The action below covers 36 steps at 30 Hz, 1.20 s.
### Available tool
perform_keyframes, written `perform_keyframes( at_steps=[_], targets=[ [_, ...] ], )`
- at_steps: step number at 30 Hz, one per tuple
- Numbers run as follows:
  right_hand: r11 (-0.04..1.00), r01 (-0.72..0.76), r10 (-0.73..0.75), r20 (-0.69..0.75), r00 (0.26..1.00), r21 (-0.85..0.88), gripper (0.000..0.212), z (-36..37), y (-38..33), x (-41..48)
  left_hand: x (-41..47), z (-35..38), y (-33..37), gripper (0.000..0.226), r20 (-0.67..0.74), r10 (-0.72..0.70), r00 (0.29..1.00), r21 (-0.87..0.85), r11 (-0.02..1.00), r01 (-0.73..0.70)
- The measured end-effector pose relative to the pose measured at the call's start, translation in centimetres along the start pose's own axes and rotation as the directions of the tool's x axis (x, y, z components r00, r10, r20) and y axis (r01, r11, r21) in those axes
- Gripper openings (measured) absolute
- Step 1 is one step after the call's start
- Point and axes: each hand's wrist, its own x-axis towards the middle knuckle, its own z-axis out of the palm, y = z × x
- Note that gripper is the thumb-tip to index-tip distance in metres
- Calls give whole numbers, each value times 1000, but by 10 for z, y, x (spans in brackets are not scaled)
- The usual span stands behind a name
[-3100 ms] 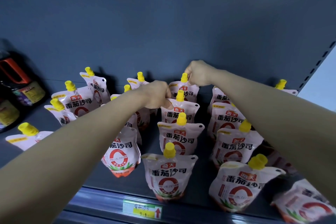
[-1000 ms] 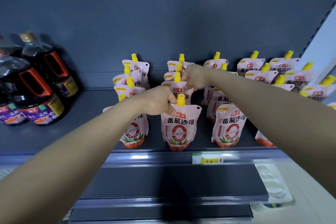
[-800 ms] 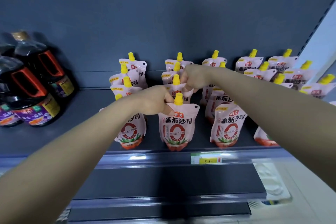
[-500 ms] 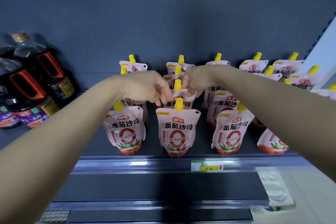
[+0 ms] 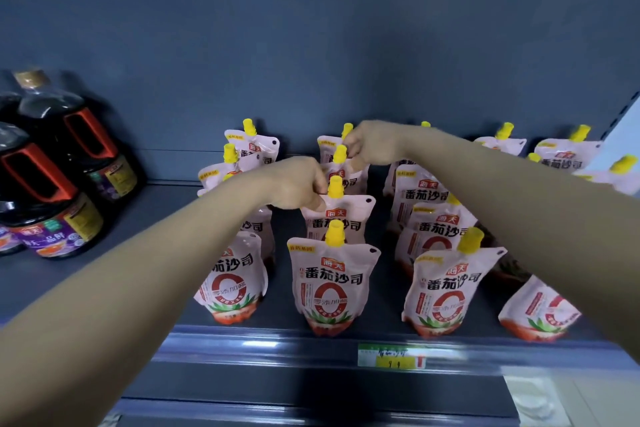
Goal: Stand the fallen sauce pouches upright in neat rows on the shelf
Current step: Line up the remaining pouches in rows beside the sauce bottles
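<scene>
White tomato sauce pouches with yellow caps stand upright in several rows on the grey shelf (image 5: 114,263). In the middle row, my left hand (image 5: 298,184) pinches the top left corner of the second pouch (image 5: 341,218) from the front. My right hand (image 5: 372,144) grips the top of the third pouch (image 5: 337,166), just below its yellow cap. The front pouch (image 5: 332,282) of that row stands free near the shelf edge. My arms hide parts of the left row (image 5: 235,274) and of the rows on the right.
Dark soy sauce bottles (image 5: 52,184) with red handles stand at the left end of the shelf. A yellow price tag (image 5: 393,357) sits on the front rail. The grey back panel (image 5: 311,62) rises behind the pouches. More pouches (image 5: 561,156) fill the far right.
My left hand went from the front pouch's top to the second pouch of the middle row. My right hand stayed among the pouches behind. The view pulled back from the shelf, then closed in again.
</scene>
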Motion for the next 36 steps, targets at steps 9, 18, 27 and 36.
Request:
perform_keyframes(
  at_steps=[9, 18, 27, 36],
  targets=[
    [1000, 4, -1, 104, 995, -25, 37, 3, 1, 17, 6, -2, -3, 37, -18, -9, 1000, -7, 1000, 9],
    [994, -23, 12, 107, 994, 104, 31, 7, -2, 17, 5, 0, -10, 43, 6, -16, 1000, -21, 1000, 17],
    [990, -50, 34, 129, 991, 129, 32, 8, -4, 12, 1, 2, -14, 44, -8, -11, 1000, -29, 1000, 11],
    [974, -103, 131, -130, 983, 203, 22, -44, 10, 11, -1, -39, -17, 13, -238, -53, 970, -193, 981, 7]
  ],
)
